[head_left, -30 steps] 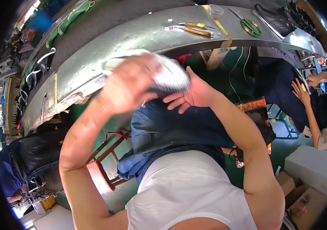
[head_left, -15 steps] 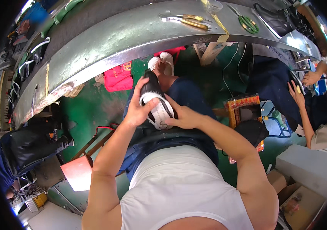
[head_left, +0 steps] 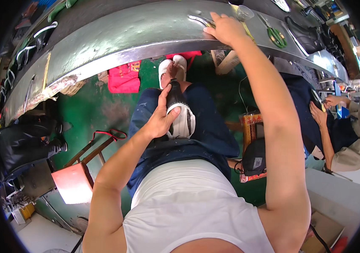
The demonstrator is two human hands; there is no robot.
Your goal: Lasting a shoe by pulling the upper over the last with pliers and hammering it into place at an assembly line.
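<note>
On my lap lies a black and white shoe (head_left: 182,122), its black end pointing away from me. My left hand (head_left: 163,116) is wrapped around its left side, thumb over the white part. My right hand (head_left: 227,29) reaches out to the metal bench (head_left: 125,31), with thumb and forefinger apart over the hand tools there. Metal jaws of a pair of pincers (head_left: 199,20) show beside its fingertips; their yellow handles are mostly hidden beneath the hand. I cannot see whether the fingers touch them.
Right of my hand on the bench are a clear cup (head_left: 243,13), green-handled scissors (head_left: 276,37) and a black shoe (head_left: 302,31). A red bag (head_left: 124,79) lies on the green floor, a stool (head_left: 72,183) stands left, and a co-worker's hand (head_left: 318,114) is at right.
My right hand has let go of the shoe and moved forward to the tools on the bench. The left hand still holds the shoe on my lap.
</note>
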